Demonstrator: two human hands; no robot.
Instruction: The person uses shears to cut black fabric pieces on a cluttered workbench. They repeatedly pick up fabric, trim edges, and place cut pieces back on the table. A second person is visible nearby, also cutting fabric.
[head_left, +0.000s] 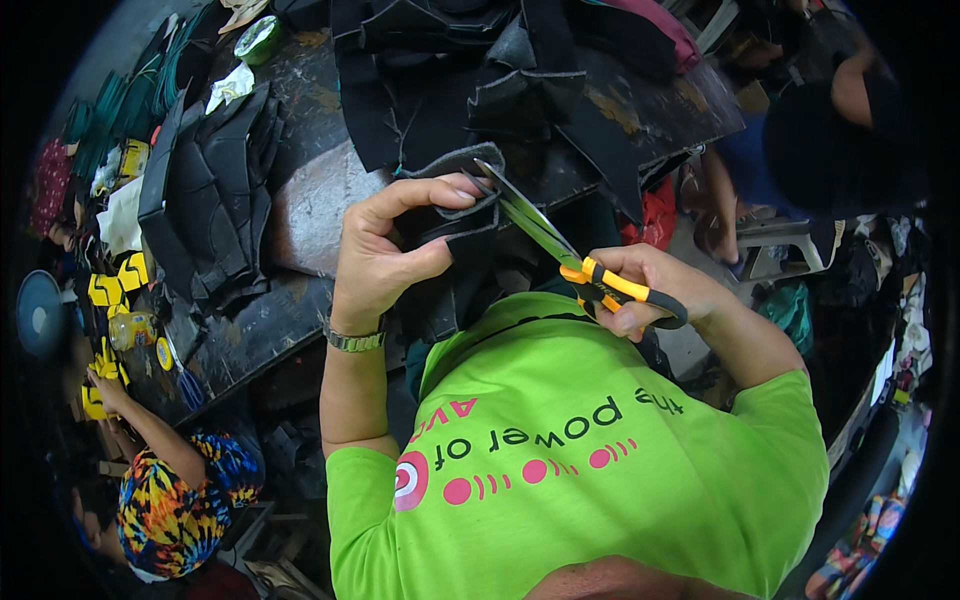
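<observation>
My left hand (385,235) pinches a black padded fabric piece (468,222) with a grey fuzzy edge, thumb below and fingers above. Some of the piece hangs down in front of my green shirt. In my right hand (665,275) is a pair of scissors (610,285) with yellow and black handles. The blades point up and to the left, their tips at the edge of the fabric beside my left fingertips. Whether the blades are closed on the fabric I cannot tell. More black fabric pieces (540,100) lie on the table just beyond.
A stack of black panels (215,190) rests left on the dark worn table (290,320). Behind it sits a green roll of tape (259,40). At far left, a co-worker's hand (105,390) touches yellow pieces (118,285) near blue-handled scissors (187,385). A white stool (785,245) stands right.
</observation>
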